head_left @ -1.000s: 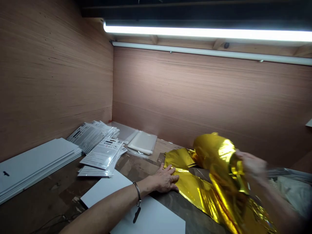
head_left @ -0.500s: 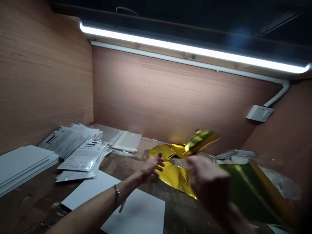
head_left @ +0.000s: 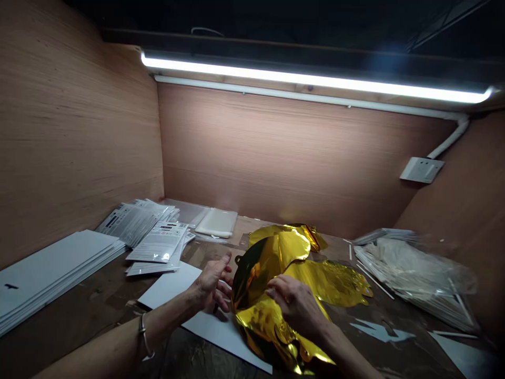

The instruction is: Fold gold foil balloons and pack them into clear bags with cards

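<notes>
A flat, shiny gold foil balloon (head_left: 260, 273), curled and creased, is held in my right hand (head_left: 295, 302), whose fingers are bent and pinched on it. My left hand (head_left: 215, 281) is just left of its edge, fingers apart and holding nothing. More gold foil (head_left: 331, 281) lies on the table behind and to the right, and a folded gold piece (head_left: 310, 237) rests at the back. Under my left hand and the foil are white cards (head_left: 224, 331), partly hidden.
At left stand a stack of white cards (head_left: 59, 268) and a pile of printed packs in clear sleeves (head_left: 158, 242). Clear bags (head_left: 216, 222) lie by the back wall. Plastic bags (head_left: 414, 268) and white paper scraps (head_left: 382, 331) are at right. Wooden walls enclose the table.
My right hand has moved left, bringing the foil from the right over the white cards. My left hand has drawn back towards the left. The view has shifted slightly.
</notes>
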Motion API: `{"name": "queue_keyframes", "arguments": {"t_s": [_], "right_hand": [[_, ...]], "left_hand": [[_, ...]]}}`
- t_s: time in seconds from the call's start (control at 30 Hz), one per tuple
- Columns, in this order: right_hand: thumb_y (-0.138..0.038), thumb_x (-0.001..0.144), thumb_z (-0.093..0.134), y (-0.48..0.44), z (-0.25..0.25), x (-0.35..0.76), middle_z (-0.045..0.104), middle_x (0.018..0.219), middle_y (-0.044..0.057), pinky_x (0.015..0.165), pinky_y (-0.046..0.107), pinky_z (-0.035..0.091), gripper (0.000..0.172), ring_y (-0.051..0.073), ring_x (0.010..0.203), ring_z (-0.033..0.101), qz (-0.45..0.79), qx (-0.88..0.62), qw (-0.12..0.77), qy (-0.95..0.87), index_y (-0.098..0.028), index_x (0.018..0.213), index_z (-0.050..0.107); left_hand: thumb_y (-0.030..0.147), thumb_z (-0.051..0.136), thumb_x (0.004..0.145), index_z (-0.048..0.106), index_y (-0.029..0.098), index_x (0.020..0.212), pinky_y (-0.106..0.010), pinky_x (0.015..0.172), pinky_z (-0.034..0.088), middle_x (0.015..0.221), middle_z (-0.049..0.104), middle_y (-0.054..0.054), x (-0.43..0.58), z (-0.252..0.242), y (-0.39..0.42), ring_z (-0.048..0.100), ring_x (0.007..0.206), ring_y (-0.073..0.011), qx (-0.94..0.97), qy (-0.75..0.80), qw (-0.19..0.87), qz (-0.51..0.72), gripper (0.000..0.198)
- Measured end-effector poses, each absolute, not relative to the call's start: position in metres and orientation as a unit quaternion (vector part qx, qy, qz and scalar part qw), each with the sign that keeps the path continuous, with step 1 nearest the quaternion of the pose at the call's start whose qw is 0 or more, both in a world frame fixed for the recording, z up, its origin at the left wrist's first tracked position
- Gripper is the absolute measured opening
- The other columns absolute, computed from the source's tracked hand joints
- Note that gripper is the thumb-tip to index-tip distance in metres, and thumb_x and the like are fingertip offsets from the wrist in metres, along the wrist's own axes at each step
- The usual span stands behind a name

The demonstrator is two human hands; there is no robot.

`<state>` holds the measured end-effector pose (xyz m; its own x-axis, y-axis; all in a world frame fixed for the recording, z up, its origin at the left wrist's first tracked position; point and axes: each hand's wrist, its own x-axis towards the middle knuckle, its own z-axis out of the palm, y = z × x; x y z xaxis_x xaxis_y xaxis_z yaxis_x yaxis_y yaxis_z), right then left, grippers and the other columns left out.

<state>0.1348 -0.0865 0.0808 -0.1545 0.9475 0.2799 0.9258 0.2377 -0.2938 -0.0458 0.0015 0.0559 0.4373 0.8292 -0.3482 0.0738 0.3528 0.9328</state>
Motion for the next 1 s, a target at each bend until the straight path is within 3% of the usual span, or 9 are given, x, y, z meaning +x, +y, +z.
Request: {"name": "queue_keyframes", "arguments": {"t_s": [0.1, 0.2, 0.3, 0.5, 0.63, 0.77, 0.87, 1.0], "right_hand": [[-0.027, 0.076, 0.04, -0.067, 0.075, 0.16, 0.058, 0.07, 0.002, 0.058, 0.025, 0.036, 0.02, 0.015, 0.065, 0.052, 0.046, -0.641, 0.211, -0.736, -0.02, 0.068, 0.058], [-0.026, 0.076, 0.038, -0.046, 0.064, 0.183, 0.058, 0.07, 0.004, 0.06, 0.027, 0.036, 0.023, 0.017, 0.067, 0.052, 0.027, -0.661, 0.222, -0.716, -0.018, 0.066, 0.057], [-0.027, 0.077, 0.035, -0.027, 0.055, 0.201, 0.058, 0.072, 0.006, 0.063, 0.03, 0.037, 0.024, 0.019, 0.07, 0.052, 0.009, -0.676, 0.238, -0.698, -0.017, 0.07, 0.057], [-0.029, 0.076, 0.038, 0.0, 0.045, 0.197, 0.059, 0.067, 0.003, 0.059, 0.024, 0.039, 0.024, 0.015, 0.065, 0.053, 0.019, -0.655, 0.215, -0.724, -0.018, 0.068, 0.058], [-0.032, 0.079, 0.034, 0.021, 0.055, 0.207, 0.059, 0.091, 0.003, 0.073, 0.022, 0.037, 0.028, 0.013, 0.084, 0.051, 0.0, -0.65, 0.196, -0.734, -0.02, 0.089, 0.057], [-0.036, 0.078, 0.032, 0.046, 0.061, 0.264, 0.039, 0.121, 0.009, 0.092, 0.032, 0.022, 0.039, 0.019, 0.112, 0.029, -0.028, -0.697, 0.159, -0.698, -0.017, 0.11, 0.045], [-0.034, 0.078, 0.031, 0.056, 0.047, 0.31, 0.035, 0.125, 0.008, 0.091, 0.04, 0.02, 0.038, 0.022, 0.116, 0.024, -0.018, -0.739, 0.108, -0.664, -0.021, 0.112, 0.044], [-0.036, 0.078, 0.03, 0.053, 0.018, 0.348, 0.035, 0.124, 0.009, 0.089, 0.045, 0.021, 0.04, 0.025, 0.116, 0.023, -0.004, -0.78, 0.057, -0.623, -0.023, 0.115, 0.04]], "left_hand": [[0.057, 0.039, 0.067, 0.036, 0.019, 0.085, -0.028, 0.033, 0.04, 0.056, 0.047, 0.003, -0.035, 0.06, 0.012, 0.051, 0.041, -0.0152, 0.531, 0.443, 0.671, 0.269, 0.043], [0.036, 0.049, 0.069, 0.035, 0.016, 0.084, -0.022, 0.03, 0.036, 0.051, 0.046, 0.004, -0.014, 0.054, 0.022, 0.047, 0.034, -0.0113, 0.532, 0.505, 0.637, 0.237, 0.029], [0.02, 0.044, 0.07, 0.04, 0.013, 0.074, -0.021, 0.028, 0.033, 0.046, 0.048, 0.002, 0.007, 0.044, 0.029, 0.043, 0.03, -0.0097, 0.515, 0.542, 0.632, 0.202, 0.009], [0.021, 0.044, 0.067, 0.044, 0.012, 0.052, -0.022, 0.029, 0.029, 0.04, 0.046, -0.001, 0.042, 0.038, 0.034, 0.039, 0.027, -0.0103, 0.56, 0.556, 0.591, 0.165, 0.017], [0.035, 0.051, 0.063, 0.049, 0.013, 0.065, -0.026, 0.044, 0.036, 0.057, 0.054, -0.005, 0.058, 0.04, 0.038, 0.051, 0.05, -0.0169, 0.644, 0.577, 0.455, 0.213, 0.023], [0.054, 0.05, 0.056, 0.054, 0.011, 0.082, -0.036, 0.068, 0.036, 0.087, 0.054, -0.013, 0.068, 0.039, 0.03, 0.049, 0.084, -0.0289, 0.812, 0.524, 0.19, 0.175, 0.05], [0.05, 0.052, 0.056, 0.052, 0.011, 0.092, -0.036, 0.07, 0.035, 0.094, 0.052, -0.014, 0.075, 0.034, 0.022, 0.047, 0.087, -0.0291, 0.843, 0.504, 0.157, 0.108, 0.052], [0.033, 0.045, 0.066, 0.05, 0.013, 0.09, -0.033, 0.069, 0.034, 0.088, 0.054, -0.011, 0.079, 0.023, 0.023, 0.049, 0.084, -0.025, 0.838, 0.517, 0.155, 0.086, 0.032]]}}
